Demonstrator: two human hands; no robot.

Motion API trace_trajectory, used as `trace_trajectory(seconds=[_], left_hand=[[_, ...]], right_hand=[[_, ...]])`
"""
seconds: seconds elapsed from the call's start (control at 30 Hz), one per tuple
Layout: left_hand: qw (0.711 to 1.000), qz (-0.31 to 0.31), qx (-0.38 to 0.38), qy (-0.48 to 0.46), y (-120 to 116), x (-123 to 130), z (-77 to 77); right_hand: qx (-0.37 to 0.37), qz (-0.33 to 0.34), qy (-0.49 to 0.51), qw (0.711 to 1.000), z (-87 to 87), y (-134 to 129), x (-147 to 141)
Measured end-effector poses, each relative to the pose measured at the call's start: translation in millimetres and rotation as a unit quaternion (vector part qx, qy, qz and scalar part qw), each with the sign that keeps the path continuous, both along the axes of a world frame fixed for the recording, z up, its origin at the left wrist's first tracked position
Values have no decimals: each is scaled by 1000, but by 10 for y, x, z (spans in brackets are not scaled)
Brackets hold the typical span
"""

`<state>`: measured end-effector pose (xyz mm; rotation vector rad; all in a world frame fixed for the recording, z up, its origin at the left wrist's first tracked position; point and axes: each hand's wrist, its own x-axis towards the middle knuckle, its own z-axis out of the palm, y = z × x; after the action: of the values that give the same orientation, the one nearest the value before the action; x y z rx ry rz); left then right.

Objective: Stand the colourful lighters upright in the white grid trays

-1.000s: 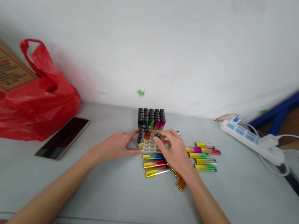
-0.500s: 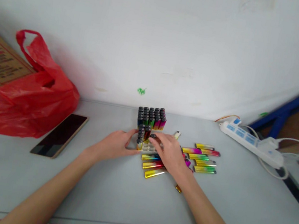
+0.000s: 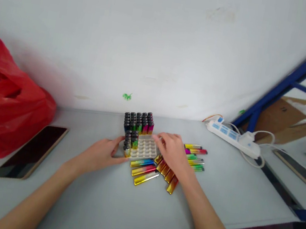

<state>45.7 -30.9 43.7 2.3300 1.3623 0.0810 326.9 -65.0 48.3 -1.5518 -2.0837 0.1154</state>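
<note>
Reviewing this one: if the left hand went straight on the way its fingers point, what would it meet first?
Most likely the left hand would meet the left column of upright black-topped lighters in the pale tray; whether it touches them now is unclear.

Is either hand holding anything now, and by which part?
The left hand appears to hold the white tray by its left end; whether the right hand holds anything cannot be told.
</note>
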Motion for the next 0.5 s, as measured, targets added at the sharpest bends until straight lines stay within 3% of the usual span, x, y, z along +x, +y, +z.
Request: trace_trajectory(seconds=[0.17,0.3,0.37,0.5], left_hand=[[1000,-1,-1,5,18,5,0],[1000,-5,1,3,2,22,29],[1000,-6,6,-3,-21,34,62],[1000,-3,8,-14,-50,44,110]], right_hand=[[40,-71,53,995,-24,148,685],[92,-211,99,968,6,104,1237],[87,-206,111,968,20,-17,1478],[-5,-115,85,990,-88,-345,1814]])
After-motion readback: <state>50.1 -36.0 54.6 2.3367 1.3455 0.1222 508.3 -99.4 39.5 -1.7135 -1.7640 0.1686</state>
